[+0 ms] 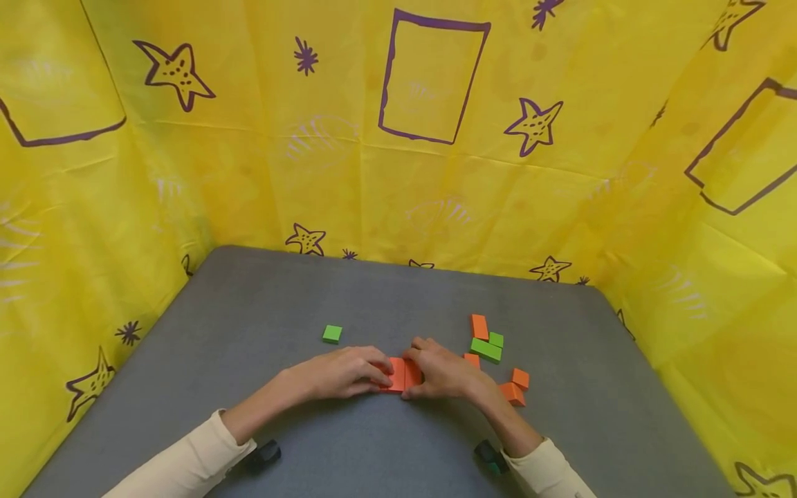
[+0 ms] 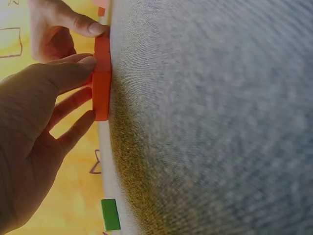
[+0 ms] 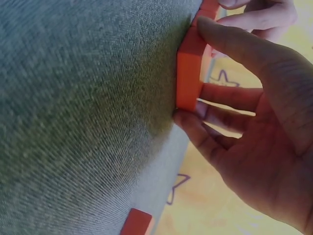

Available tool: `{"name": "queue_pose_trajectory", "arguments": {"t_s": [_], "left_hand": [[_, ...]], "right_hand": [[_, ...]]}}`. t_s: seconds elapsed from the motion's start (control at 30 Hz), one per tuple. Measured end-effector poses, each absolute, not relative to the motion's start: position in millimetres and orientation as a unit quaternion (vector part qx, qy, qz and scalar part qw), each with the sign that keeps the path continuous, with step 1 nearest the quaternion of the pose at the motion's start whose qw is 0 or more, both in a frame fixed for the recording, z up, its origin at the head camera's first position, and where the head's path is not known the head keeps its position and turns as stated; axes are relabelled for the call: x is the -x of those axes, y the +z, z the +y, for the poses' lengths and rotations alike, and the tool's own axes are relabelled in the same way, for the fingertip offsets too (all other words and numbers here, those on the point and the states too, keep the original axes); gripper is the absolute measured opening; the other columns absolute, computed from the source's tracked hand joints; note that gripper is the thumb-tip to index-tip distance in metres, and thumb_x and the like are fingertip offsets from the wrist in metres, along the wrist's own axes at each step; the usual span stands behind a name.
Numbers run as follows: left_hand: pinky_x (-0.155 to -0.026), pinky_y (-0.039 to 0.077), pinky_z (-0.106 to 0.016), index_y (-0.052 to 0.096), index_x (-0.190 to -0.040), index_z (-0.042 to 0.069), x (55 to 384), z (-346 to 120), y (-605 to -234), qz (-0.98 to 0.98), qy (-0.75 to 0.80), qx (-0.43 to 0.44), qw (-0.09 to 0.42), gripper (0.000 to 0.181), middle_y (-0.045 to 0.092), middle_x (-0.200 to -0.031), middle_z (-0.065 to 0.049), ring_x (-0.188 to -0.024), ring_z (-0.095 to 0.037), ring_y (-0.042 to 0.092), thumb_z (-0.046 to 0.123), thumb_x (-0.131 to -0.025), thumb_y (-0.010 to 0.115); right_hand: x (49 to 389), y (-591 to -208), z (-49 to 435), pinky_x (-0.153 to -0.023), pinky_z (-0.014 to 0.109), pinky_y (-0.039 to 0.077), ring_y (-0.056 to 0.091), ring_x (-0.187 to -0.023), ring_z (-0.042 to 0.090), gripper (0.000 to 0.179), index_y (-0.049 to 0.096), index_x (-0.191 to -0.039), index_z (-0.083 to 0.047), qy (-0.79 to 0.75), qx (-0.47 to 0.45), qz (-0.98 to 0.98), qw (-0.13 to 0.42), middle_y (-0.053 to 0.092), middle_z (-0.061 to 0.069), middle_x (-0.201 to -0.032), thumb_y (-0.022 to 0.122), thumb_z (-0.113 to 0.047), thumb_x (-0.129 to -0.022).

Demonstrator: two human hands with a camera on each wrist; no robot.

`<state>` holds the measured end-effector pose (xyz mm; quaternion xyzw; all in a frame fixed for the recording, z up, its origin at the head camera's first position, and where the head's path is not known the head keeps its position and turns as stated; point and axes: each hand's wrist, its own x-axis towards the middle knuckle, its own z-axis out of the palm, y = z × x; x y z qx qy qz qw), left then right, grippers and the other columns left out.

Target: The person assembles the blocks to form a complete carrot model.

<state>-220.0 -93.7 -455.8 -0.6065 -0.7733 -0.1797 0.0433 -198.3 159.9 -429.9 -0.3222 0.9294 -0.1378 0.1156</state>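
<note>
Two orange blocks sit side by side on the grey table in the head view, a left block (image 1: 397, 373) and a right block (image 1: 412, 377), with a thin seam between them. My left hand (image 1: 349, 372) pinches the left block, thumb on its near side and fingers beyond and at its end, as the left wrist view shows. From the other side my right hand (image 1: 445, 370) grips the right block between thumb and fingers. In the right wrist view, the right block's orange end face (image 3: 188, 78) shows, with a fingertip at its lower corner.
A green block (image 1: 333, 334) lies beyond my left hand. To the right are a long green block (image 1: 486, 349), a small green block (image 1: 496, 339), an orange block (image 1: 479, 326) and several other orange pieces near my right forearm. Yellow patterned cloth (image 1: 411, 200) hangs around the grey table (image 1: 373, 443).
</note>
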Motion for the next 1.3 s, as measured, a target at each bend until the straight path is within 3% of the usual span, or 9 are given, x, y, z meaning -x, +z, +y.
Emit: {"name": "queue_pose_trajectory", "arguments": {"t_s": [0.2, 0.4, 0.53, 0.63, 0.73, 1.07, 1.3], "left_hand": [[-0.103, 0.056, -0.031, 0.078, -0.12, 0.015, 223, -94, -458, -0.767, -0.17, 0.617, 0.054, 0.021, 0.072, -0.125, 0.0, -0.117, -0.015, 0.066, 0.018, -0.099, 0.073], [-0.107, 0.055, -0.032, 0.078, -0.121, 0.015, 224, -94, -457, -0.775, -0.174, 0.607, 0.016, 0.022, 0.072, -0.127, 0.0, -0.122, -0.014, 0.065, 0.02, -0.101, 0.071], [-0.106, 0.056, -0.03, 0.08, -0.115, 0.015, 225, -92, -454, -0.781, -0.177, 0.599, -0.004, 0.018, 0.073, -0.125, 0.0, -0.119, -0.014, 0.065, 0.019, -0.099, 0.073], [-0.105, 0.056, -0.029, 0.081, -0.112, 0.016, 226, -91, -452, -0.783, -0.178, 0.596, -0.01, 0.015, 0.073, -0.123, 0.001, -0.117, -0.013, 0.066, 0.018, -0.099, 0.074], [-0.105, 0.056, -0.028, 0.081, -0.114, 0.017, 227, -91, -452, -0.786, -0.178, 0.591, -0.016, 0.017, 0.074, -0.122, 0.003, -0.117, -0.012, 0.066, 0.018, -0.098, 0.074], [-0.105, 0.056, -0.029, 0.08, -0.12, 0.018, 229, -92, -454, -0.788, -0.19, 0.585, -0.032, 0.023, 0.075, -0.122, 0.003, -0.118, -0.011, 0.068, 0.015, -0.098, 0.074], [-0.104, 0.058, -0.029, 0.081, -0.117, 0.017, 228, -94, -454, -0.788, -0.199, 0.582, -0.028, 0.021, 0.077, -0.122, 0.005, -0.118, -0.01, 0.071, 0.017, -0.096, 0.076]], "right_hand": [[203, -429, 163, -0.07, 0.021, 0.038, 0.044, -0.088, 0.012, 0.059, 0.068, -0.129, -0.004, -0.146, 0.325, 0.924, 0.137, 0.054, 0.001, -0.099, 0.087, -0.039, -0.086], [209, -421, 173, -0.081, 0.023, 0.047, 0.05, -0.097, 0.013, 0.067, 0.059, -0.144, -0.009, -0.172, 0.316, 0.912, 0.196, 0.057, 0.0, -0.112, 0.082, -0.041, -0.09], [213, -406, 188, -0.093, 0.034, 0.054, 0.06, -0.109, 0.021, 0.066, 0.051, -0.152, -0.01, -0.173, 0.315, 0.906, 0.224, 0.059, 0.006, -0.127, 0.075, -0.036, -0.097], [217, -392, 202, -0.1, 0.045, 0.055, 0.063, -0.118, 0.031, 0.059, 0.049, -0.154, -0.008, -0.179, 0.317, 0.906, 0.215, 0.059, 0.014, -0.136, 0.068, -0.031, -0.103], [221, -377, 219, -0.104, 0.052, 0.054, 0.062, -0.125, 0.036, 0.054, 0.049, -0.154, -0.009, -0.198, 0.301, 0.911, 0.2, 0.059, 0.015, -0.138, 0.063, -0.028, -0.105], [229, -351, 262, -0.096, 0.047, 0.057, 0.065, -0.113, 0.031, 0.043, 0.061, -0.141, -0.006, -0.199, 0.294, 0.925, 0.135, 0.069, 0.008, -0.125, 0.069, -0.023, -0.102], [226, -371, 264, -0.092, 0.045, 0.059, 0.067, -0.105, 0.032, 0.029, 0.069, -0.122, 0.0, -0.169, 0.307, 0.918, 0.186, 0.072, 0.014, -0.116, 0.075, -0.011, -0.096]]}}
